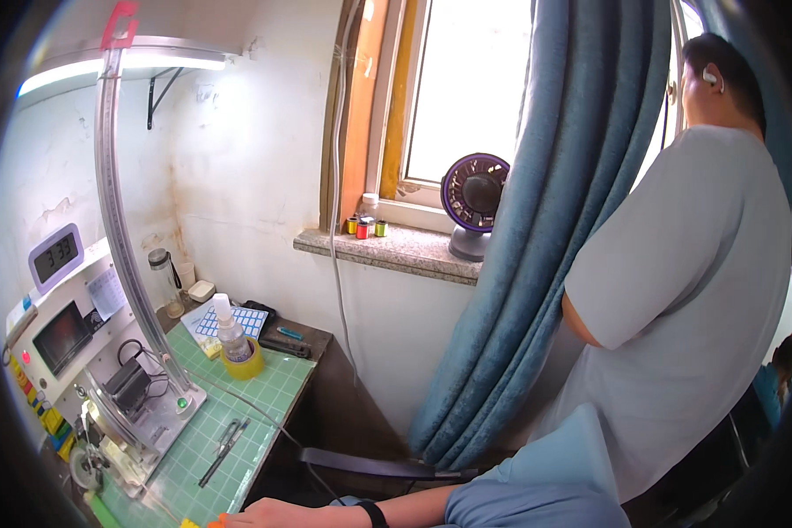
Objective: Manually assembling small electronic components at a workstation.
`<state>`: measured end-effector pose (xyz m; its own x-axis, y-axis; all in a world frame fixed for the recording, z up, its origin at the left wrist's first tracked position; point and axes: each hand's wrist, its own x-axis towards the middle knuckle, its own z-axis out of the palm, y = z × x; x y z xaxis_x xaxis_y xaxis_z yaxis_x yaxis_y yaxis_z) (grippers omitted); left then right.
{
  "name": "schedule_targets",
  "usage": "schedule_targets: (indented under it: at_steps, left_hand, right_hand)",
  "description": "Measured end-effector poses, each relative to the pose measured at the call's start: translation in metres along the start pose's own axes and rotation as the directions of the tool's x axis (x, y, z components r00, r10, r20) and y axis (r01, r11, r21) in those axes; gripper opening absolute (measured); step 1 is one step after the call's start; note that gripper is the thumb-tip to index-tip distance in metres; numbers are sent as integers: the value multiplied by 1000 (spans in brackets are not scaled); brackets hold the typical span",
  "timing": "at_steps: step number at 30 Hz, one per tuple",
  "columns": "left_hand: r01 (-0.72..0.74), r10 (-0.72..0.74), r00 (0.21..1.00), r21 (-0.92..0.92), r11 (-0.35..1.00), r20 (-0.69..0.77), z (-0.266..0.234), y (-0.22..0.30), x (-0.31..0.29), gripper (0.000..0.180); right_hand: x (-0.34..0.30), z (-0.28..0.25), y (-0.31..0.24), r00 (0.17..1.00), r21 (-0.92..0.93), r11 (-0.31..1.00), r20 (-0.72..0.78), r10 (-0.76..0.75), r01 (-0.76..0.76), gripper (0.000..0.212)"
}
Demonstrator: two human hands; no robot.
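My right hand (pixel 277 513) comes in at the lower edge, back upward, with a black band (pixel 374 514) round its wrist and a light blue sleeve. It lies at the front of the green gridded mat (pixel 207 422). Something orange (pixel 217 521) shows at its fingertips, with a bit of yellow beside it; the frame edge cuts both off, and the fingers are mostly hidden. A slim black-and-silver hand tool (pixel 223 452) rests on the mat beyond the hand. My left hand is out of view.
On the left stands a white bench machine (pixel 53 343) with a screen and tall metal post (pixel 119 185). A clear bottle (pixel 231 330) sits in a yellow tape roll (pixel 245 363). A fan (pixel 475 198) stands on the sill by blue curtains (pixel 519 220). At right, a person (pixel 678 290) faces the window.
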<state>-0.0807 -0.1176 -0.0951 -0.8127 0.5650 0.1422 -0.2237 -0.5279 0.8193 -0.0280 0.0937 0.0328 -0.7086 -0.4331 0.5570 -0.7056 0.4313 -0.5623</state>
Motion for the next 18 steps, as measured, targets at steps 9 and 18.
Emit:
schedule_targets:
  at_steps: [9,18]
  left_hand:
    - [48,-38,997,-164,985,65,-28,-17,-2,49]
    - [45,-53,996,-110,993,-70,10,2,-7,44]
  right_hand:
    - [8,-7,-10,996,88,993,-24,-83,85,10]
    - [2,-2,-2,989,8,992,-73,-126,127,12]
